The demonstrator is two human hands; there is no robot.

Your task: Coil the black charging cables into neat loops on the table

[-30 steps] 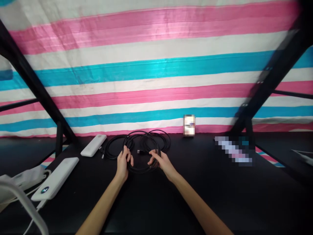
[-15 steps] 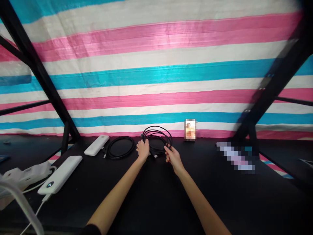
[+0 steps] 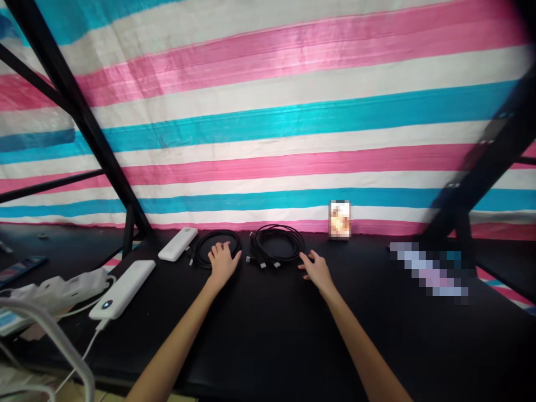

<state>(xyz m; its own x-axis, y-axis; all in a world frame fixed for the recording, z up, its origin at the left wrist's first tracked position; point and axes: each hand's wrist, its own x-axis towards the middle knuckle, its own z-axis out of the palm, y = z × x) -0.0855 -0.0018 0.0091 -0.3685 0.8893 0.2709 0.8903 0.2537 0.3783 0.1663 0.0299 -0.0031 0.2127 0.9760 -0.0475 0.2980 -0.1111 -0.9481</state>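
Observation:
Two coiled black cables lie side by side on the black tabletop. Over the near right part of the left coil is my left hand, fingers spread; whether it touches the cable I cannot tell. The right coil lies flat, its silvery plugs showing at the near side. Just right of that coil, my right hand has its fingers apart and holds nothing.
Two white power banks lie at the left, the nearer one with a white cable plugged in. A white power strip sits beyond it. A blurred card stands at the back; a blurred item lies right.
Both hands have let go of the right cable coil, which now rests on the table. My left hand has moved left to the other coil. The view has shifted slightly.

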